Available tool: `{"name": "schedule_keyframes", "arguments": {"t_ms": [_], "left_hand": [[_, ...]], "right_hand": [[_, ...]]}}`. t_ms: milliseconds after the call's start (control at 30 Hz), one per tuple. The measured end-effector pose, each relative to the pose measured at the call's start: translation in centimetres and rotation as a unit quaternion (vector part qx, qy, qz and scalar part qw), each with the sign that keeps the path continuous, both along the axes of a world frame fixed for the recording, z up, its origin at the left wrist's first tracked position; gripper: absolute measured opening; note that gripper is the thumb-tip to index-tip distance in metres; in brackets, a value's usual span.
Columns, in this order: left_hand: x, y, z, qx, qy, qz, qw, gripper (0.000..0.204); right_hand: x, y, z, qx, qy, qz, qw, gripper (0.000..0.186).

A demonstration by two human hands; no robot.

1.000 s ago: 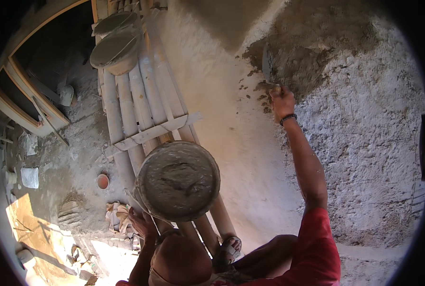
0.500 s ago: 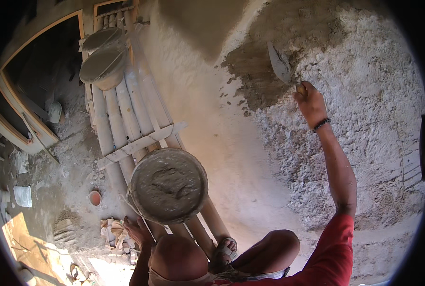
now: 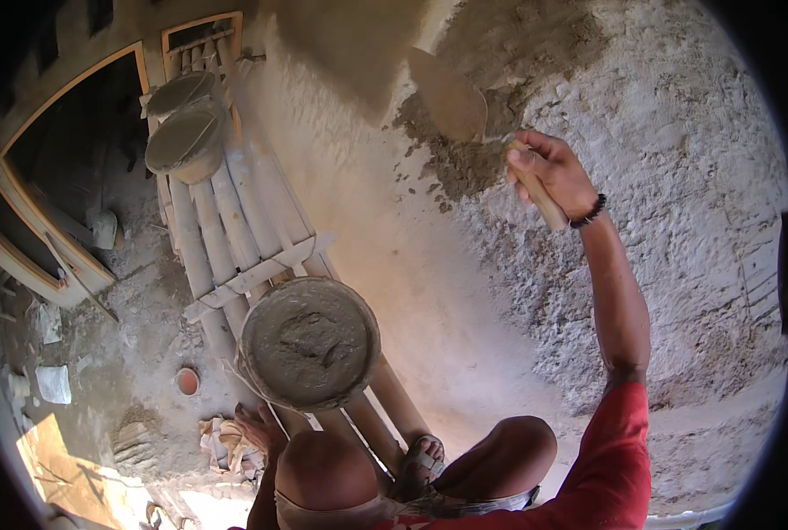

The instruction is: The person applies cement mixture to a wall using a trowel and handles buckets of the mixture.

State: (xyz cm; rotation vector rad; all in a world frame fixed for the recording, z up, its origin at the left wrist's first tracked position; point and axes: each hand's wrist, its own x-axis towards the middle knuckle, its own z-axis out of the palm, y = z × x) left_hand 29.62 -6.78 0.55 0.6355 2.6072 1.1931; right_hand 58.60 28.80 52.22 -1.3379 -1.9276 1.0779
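Observation:
My right hand (image 3: pixel 553 172) is closed round the wooden handle of a trowel (image 3: pixel 451 95). The trowel's blade points up and left over a patch of wet mortar (image 3: pixel 469 172) on the rough wall. Low on the left, my left hand (image 3: pixel 261 430) rests at the edge of the bamboo platform, below the near bucket. Its fingers look stretched out, and my knee hides part of it. The bucket (image 3: pixel 310 344), full of grey mortar with a hollow in the top, stands on the bamboo poles between my hands and the wall.
Two more mortar buckets (image 3: pixel 186 141) stand farther along the bamboo platform (image 3: pixel 226 221). A wooden crosspiece (image 3: pixel 261 276) spans the poles. Below on the left lie a small reddish pot (image 3: pixel 187 381) and crumpled sacking (image 3: pixel 228 444). Framed openings (image 3: pixel 76 159) stand at far left.
My right hand has moved left and slightly up with the trowel. The trowel has turned, so its blade faces me more broadly and its handle shows. My left hand stays about where it was.

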Motion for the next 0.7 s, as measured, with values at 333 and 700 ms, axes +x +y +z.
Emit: {"name": "schedule_keyframes", "arguments": {"t_ms": [333, 700], "left_hand": [[-1.0, 0.0, 3.2, -0.058, -0.031, 0.001, 0.998, 0.059], [-1.4, -0.7, 2.1, -0.058, 0.012, 0.020, 0.998, 0.055]], "right_hand": [[-1.7, -5.5, -4.9, 0.056, -0.177, 0.086, 0.979, 0.031], [-8.8, -11.2, -18.5, 0.257, -0.556, 0.323, 0.721, 0.024]]}}
